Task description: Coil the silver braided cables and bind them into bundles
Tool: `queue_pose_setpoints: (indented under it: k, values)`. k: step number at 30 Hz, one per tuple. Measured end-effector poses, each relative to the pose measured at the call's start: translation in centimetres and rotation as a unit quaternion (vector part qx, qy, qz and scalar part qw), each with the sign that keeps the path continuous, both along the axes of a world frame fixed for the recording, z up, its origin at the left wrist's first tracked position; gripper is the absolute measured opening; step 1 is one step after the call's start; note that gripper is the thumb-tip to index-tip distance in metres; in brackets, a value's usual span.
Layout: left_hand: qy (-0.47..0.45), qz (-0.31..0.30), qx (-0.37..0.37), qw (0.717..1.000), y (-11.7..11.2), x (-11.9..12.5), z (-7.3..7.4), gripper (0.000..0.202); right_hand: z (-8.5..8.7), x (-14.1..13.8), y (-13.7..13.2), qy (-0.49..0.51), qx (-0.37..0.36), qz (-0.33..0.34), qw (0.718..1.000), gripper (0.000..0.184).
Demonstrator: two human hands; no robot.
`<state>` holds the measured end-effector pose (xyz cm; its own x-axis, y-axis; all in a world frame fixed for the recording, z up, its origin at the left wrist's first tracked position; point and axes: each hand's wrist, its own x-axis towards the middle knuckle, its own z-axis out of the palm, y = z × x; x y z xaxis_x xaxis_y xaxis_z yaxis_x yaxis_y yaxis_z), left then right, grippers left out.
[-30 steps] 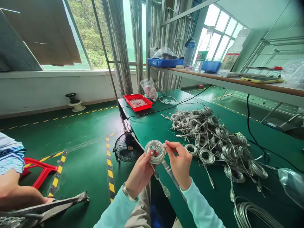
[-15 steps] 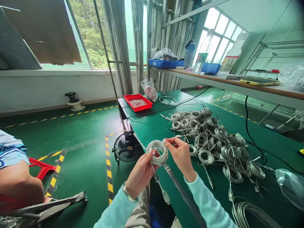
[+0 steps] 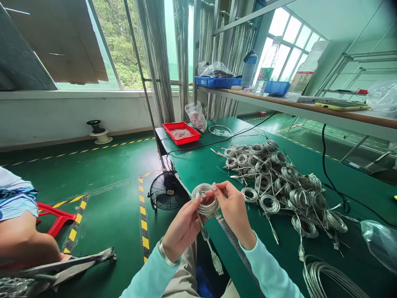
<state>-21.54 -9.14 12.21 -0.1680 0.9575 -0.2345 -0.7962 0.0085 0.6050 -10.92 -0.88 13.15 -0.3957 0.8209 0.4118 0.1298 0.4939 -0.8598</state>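
Note:
A coil of silver cable [image 3: 204,202] is held up over the front edge of the green table [image 3: 204,165]. My left hand [image 3: 182,227] grips the coil from below with closed fingers. My right hand [image 3: 234,209] pinches the coil's upper right side with thumb and fingers. A loose cable end with a plug [image 3: 217,265] hangs down from the coil. To the right lies a pile of several wound silver cable coils [image 3: 279,182].
A red tray [image 3: 180,132] and a plastic bag [image 3: 196,116] sit at the table's far end. A black fan [image 3: 165,191] stands on the floor. Another person's arm [image 3: 25,244] is at the left. A shelf [image 3: 297,103] carries bottles and blue bins. More cable [image 3: 328,279] lies at lower right.
My right hand has shifted left, closing over the top of the coil. The coil stays in both hands, turned slightly.

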Motion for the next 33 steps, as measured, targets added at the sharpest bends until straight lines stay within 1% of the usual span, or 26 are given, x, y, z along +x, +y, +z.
queue_pose_setpoints:
  k: [1, 2, 3, 4, 6, 8, 11, 15, 19, 20, 21, 22, 24, 26, 27, 29, 31, 33]
  values:
    - [0.000, 0.002, 0.000, 1.000, 0.1, 0.1, 0.0, 0.022, -0.2, 0.0, 0.0, -0.009, 0.008, -0.003, 1.000, 0.017]
    - [-0.002, 0.009, 0.001, 1.000, 0.3, 0.2, 0.0, 0.022, -0.4, 0.0, -0.1, -0.027, 0.046, -0.008, 0.999, 0.015]
    - [-0.007, 0.021, 0.001, 1.000, 0.4, 0.2, -0.1, 0.021, -0.6, 0.0, -0.3, -0.048, 0.105, -0.018, 0.993, 0.011]
    - [-0.013, 0.036, -0.001, 0.999, 0.6, 0.2, -0.1, 0.018, -0.7, 0.1, -0.6, -0.064, 0.172, -0.029, 0.983, 0.008]
    - [-0.026, 0.055, -0.007, 0.998, 0.8, 0.2, -0.1, 0.015, -1.0, 0.5, -1.5, -0.072, 0.280, -0.037, 0.956, 0.014]
    - [-0.029, 0.050, -0.021, 0.998, 0.9, 0.1, -0.1, 0.014, -1.3, 1.0, -2.6, -0.070, 0.342, -0.029, 0.937, 0.015]
    - [-0.007, 0.034, -0.046, 0.998, 0.8, 0.2, 0.0, 0.016, -1.5, 1.4, -3.5, -0.091, 0.378, -0.016, 0.921, 0.009]
    - [-0.001, 0.047, -0.040, 0.998, 0.9, 0.9, 0.1, 0.015, -1.9, 1.1, -3.3, -0.124, 0.395, -0.048, 0.909, 0.009]
    - [-0.023, 0.045, -0.046, 0.998, 1.3, 1.5, 0.1, 0.014, -2.2, 0.9, -3.2, -0.151, 0.471, -0.051, 0.868, 0.015]
    - [-0.024, 0.048, -0.053, 0.997, 1.4, 1.5, 0.1, 0.014, -2.3, 0.8, -3.4, -0.158, 0.477, -0.055, 0.863, 0.017]
    - [-0.024, 0.052, -0.060, 0.997, 1.5, 1.6, 0.1, 0.013, -2.4, 0.7, -3.5, -0.163, 0.471, -0.060, 0.865, 0.018]
    - [-0.023, 0.056, -0.067, 0.996, 1.5, 1.6, 0.1, 0.012, -2.5, 0.6, -3.7, -0.164, 0.454, -0.064, 0.873, 0.018]
    - [-0.023, 0.058, -0.075, 0.995, 1.6, 1.8, 0.2, 0.013, -2.7, 0.3, -4.2, -0.154, 0.397, -0.065, 0.902, 0.017]
    - [-0.031, 0.049, -0.072, 0.996, 1.6, 2.0, 0.3, 0.014, -2.9, 0.1, -4.6, -0.121, 0.333, -0.061, 0.933, 0.015]
    - [-0.038, 0.045, -0.067, 0.996, 1.7, 2.1, 0.4, 0.014, -2.9, 0.0, -4.7, -0.103, 0.307, -0.062, 0.944, 0.014]
    - [-0.050, 0.044, -0.056, 0.996, 1.7, 2.2, 0.6, 0.016, -3.0, 0.0, -4.7, -0.072, 0.282, -0.073, 0.954, 0.012]
    - [-0.046, 0.054, -0.052, 0.996, 1.8, 2.3, 0.6, 0.016, -3.0, 0.4, -4.5, -0.044, 0.279, -0.074, 0.956, 0.009]
    - [-0.018, 0.063, -0.052, 0.997, 1.9, 2.3, 0.7, 0.017, -2.8, 1.2, -4.1, -0.013, 0.255, -0.043, 0.966, 0.005]
